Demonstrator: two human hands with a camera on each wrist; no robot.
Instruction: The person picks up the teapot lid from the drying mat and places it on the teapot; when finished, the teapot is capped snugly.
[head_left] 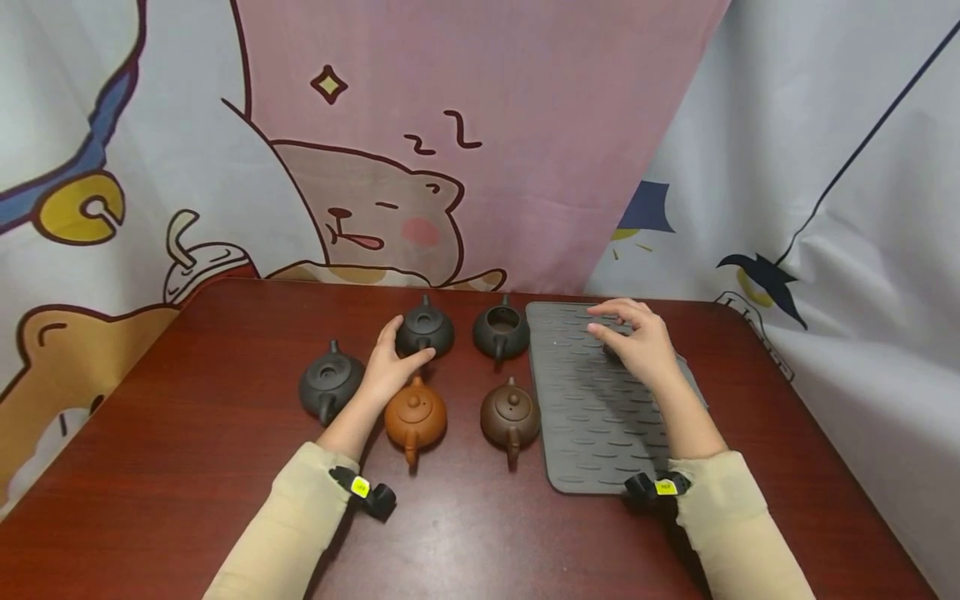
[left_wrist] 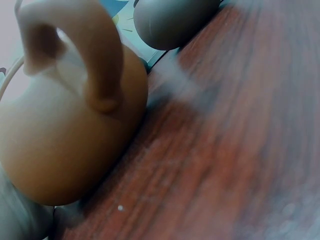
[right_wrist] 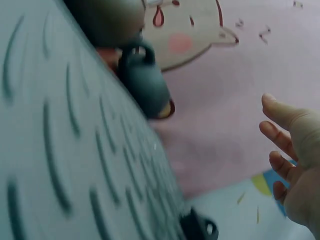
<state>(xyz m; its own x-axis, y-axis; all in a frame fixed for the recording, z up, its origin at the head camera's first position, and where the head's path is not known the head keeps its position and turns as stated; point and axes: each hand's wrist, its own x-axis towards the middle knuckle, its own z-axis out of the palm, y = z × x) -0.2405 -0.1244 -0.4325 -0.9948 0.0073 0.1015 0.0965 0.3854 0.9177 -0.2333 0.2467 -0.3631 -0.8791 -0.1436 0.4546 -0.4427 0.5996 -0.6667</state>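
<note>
My left hand [head_left: 390, 367] reaches in from the front left with thumb and fingers about the lower left side of a black teapot [head_left: 429, 321] at the back. Below that wrist sits an orange-brown clay teapot [head_left: 414, 410], its loop handle filling much of the left wrist view. Over the ribbed grey mat [head_left: 577, 450] my right hand [head_left: 637, 342] hovers with fingers bent loosely and nothing between them. A small dark object [right_wrist: 197, 226] rests on the mat beneath it, mostly hidden in the head view; its kind is unclear.
A dark teapot without a lid [head_left: 501, 329] stands left of the mat at the back. A brown lidded teapot [head_left: 510, 412] is nearer the front, beside the mat's edge. Another black teapot [head_left: 330, 385] is left of my left wrist. Behind the reddish table [head_left: 450, 533] hangs a printed cloth [head_left: 540, 167].
</note>
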